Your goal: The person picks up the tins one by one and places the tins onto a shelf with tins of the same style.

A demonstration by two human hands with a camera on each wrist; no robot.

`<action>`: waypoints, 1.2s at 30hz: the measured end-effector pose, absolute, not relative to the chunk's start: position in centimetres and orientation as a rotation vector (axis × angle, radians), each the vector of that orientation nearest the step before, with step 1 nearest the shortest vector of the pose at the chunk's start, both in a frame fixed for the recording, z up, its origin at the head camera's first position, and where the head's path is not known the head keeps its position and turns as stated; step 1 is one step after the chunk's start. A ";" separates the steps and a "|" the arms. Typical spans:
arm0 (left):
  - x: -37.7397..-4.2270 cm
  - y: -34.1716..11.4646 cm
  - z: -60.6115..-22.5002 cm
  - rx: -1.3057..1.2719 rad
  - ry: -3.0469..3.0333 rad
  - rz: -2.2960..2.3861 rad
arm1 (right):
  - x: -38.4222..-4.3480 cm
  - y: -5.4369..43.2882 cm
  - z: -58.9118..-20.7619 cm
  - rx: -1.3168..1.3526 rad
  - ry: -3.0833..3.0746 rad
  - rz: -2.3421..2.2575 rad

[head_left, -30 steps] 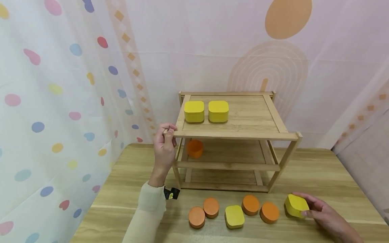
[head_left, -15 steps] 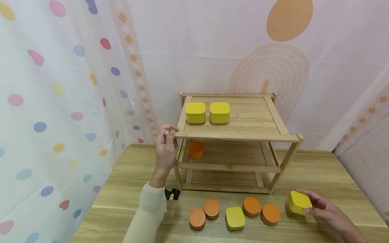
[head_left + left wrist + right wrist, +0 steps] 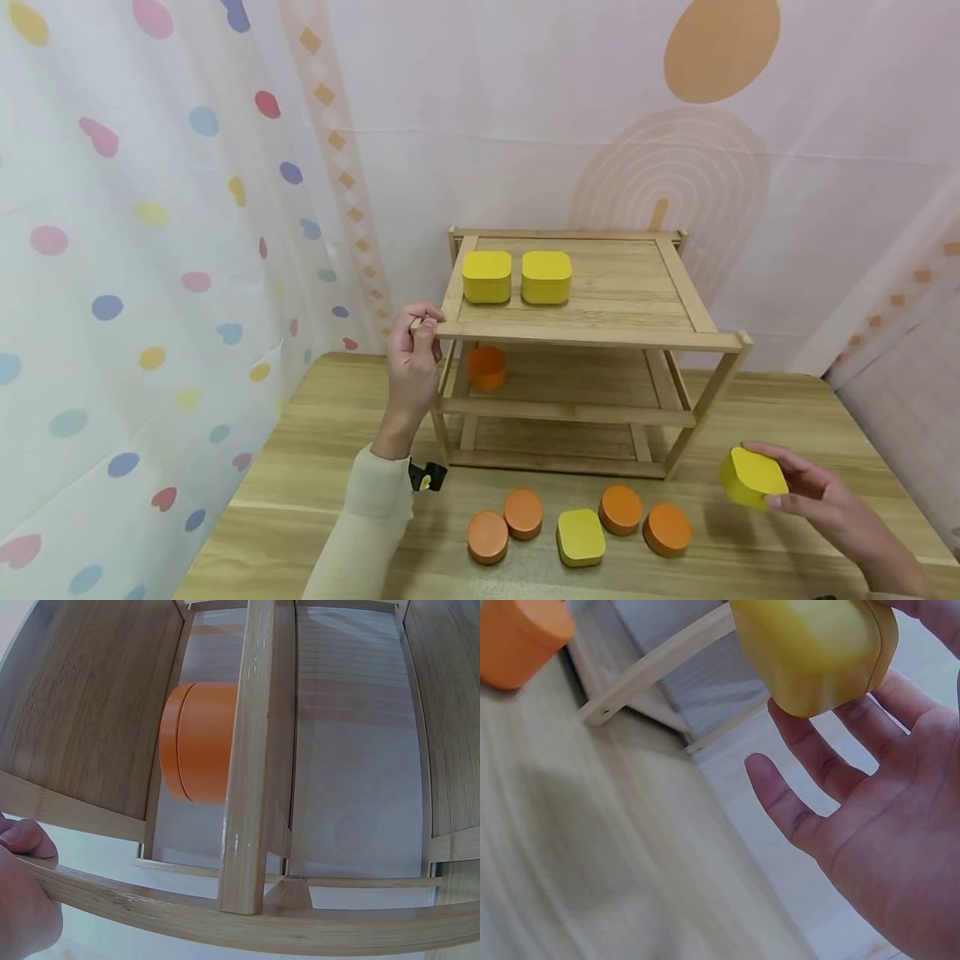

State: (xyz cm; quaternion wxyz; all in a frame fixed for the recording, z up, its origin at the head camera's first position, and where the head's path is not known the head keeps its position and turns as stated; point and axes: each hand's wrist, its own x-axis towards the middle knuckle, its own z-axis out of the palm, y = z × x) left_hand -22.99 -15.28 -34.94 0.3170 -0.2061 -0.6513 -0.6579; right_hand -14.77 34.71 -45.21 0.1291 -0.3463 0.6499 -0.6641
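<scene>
My left hand (image 3: 414,358) grips the front left corner of a wooden three-tier shelf (image 3: 592,337), thumb in front. At the right of the head view, my right hand (image 3: 825,500) holds a yellow rounded-square tin (image 3: 756,477) between thumb and fingers, raised above the table. The right wrist view shows that yellow tin (image 3: 817,652) with the ring and little fingers spread below it. Two like yellow tins, a left one (image 3: 487,277) and a right one (image 3: 546,277), sit side by side on the top tier. A round orange tin (image 3: 487,368) stands on the middle tier's left end.
On the table (image 3: 300,500) before the shelf lie several round orange tins, among them one at the left (image 3: 487,537) and one at the right (image 3: 667,529). A yellow tin (image 3: 581,537) lies in their midst. A patterned curtain (image 3: 480,125) hangs behind.
My right hand has lifted the yellow tin off the table and moved it slightly right and away from me. The left hand keeps its grip on the shelf corner.
</scene>
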 end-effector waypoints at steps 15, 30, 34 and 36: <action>-22.8 -15.1 -35.1 -0.521 -1.736 -1.731 | -14.8 34.7 -42.7 -1.175 1.899 -2.000; -23.0 -15.4 -34.5 -0.519 -1.727 -1.719 | -15.0 33.7 -38.8 -1.268 2.038 -2.025; -22.9 -15.4 -34.5 -0.513 -1.733 -1.722 | -14.8 33.6 -37.9 -1.316 2.003 -2.046; -22.9 -15.3 -34.5 -0.512 -1.731 -1.723 | -14.7 33.6 -37.4 -1.319 2.025 -2.033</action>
